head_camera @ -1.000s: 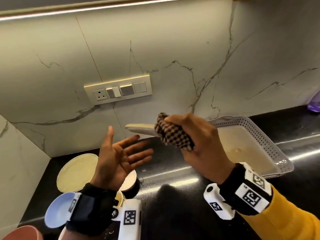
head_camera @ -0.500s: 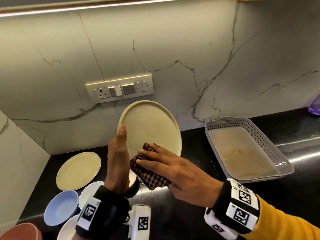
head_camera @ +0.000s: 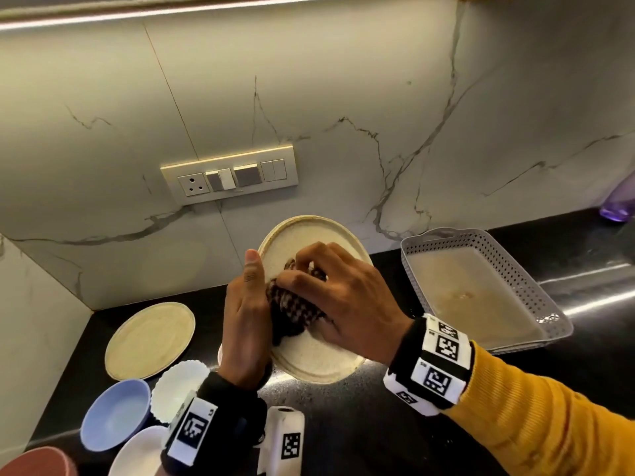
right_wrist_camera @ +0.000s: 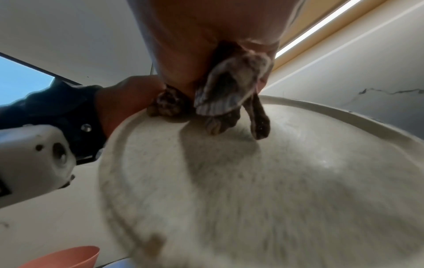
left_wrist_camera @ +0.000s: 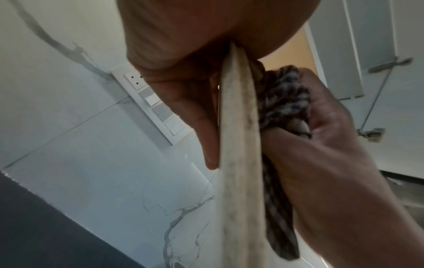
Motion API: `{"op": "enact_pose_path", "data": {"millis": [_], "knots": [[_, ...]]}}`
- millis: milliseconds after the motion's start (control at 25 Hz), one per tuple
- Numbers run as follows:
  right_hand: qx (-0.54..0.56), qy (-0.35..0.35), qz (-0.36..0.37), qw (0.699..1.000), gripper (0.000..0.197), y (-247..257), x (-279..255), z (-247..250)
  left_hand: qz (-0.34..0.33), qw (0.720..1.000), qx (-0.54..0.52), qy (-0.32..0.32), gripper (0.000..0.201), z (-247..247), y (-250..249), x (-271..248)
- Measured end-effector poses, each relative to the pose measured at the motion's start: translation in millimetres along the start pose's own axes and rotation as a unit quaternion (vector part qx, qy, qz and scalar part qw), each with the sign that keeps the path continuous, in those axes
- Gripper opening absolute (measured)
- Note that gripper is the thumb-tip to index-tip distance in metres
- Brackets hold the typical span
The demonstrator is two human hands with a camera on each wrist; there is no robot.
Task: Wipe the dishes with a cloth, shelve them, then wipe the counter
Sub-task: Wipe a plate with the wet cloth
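I hold the beige plate [head_camera: 319, 359] tilted above the black desk [head_camera: 360, 424] with my left hand [head_camera: 245, 324]; its thumb lies along the left rim and its fingers [left_wrist_camera: 201, 127] are behind the plate. My right hand [head_camera: 347, 304] has its fingers curled around the checkered cloth [head_camera: 292, 310] and presses it on the plate's face. A second beige plate [head_camera: 149, 340] lies flat at the left, near the blue bowl [head_camera: 115, 413]. The grey perforated tray [head_camera: 536, 290] stands at the right.

Speckled cream round plate [head_camera: 319, 359] held tilted above black counter [head_camera: 360, 424] at scene centre, bunched brown-checked cloth [head_camera: 292, 310] pressed on its face, second cream plate [head_camera: 149, 340] flat on counter at left.
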State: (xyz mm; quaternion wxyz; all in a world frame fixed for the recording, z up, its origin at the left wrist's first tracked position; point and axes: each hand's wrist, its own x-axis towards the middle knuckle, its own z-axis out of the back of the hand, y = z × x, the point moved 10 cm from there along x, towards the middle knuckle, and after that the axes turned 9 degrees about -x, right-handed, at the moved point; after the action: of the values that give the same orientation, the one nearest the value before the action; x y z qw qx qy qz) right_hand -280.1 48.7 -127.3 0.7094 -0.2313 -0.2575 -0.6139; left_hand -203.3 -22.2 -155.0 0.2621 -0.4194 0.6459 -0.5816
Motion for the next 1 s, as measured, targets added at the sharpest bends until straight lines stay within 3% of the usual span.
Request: {"op": "enact_pose_path", "data": {"millis": [160,320,480,640,720,840,920,1000], "knots": [[-0.035,-0.010,-0.120,0.992,0.049,-52,14,12,-0.050,0.995,0.080,0.025,0.065,7,-2,5],[-0.025,0.010,-0.177,0.984,0.051,-97,-10,-3,-0.086,0.993,0.075,-0.034,0.073,38,-22,12],[0.017,0.012,-0.138,0.990,0.049,-59,-50,-20,-0.066,0.991,0.006,-0.120,0.074,66,-18,13],[0.116,0.037,-0.042,0.992,0.048,10,-63,-27,-0.034,0.982,-0.056,-0.178,0.054,62,5,11],[0.123,0.027,-0.025,0.992,0.048,16,-47,-22,-0.041,0.988,-0.034,-0.147,0.060,44,10,10],[0.124,-0.009,-0.090,0.988,0.045,-16,-15,-6,-0.072,0.995,0.063,-0.038,0.076,9,6,8],[0.106,-0.030,-0.150,0.983,0.049,-50,-7,5,-0.087,0.992,0.095,0.008,0.063,-2,4,8],[0.080,-0.027,-0.195,0.977,0.048,-84,-15,5,-0.094,0.991,0.095,0.006,0.053,-3,1,7]]}}
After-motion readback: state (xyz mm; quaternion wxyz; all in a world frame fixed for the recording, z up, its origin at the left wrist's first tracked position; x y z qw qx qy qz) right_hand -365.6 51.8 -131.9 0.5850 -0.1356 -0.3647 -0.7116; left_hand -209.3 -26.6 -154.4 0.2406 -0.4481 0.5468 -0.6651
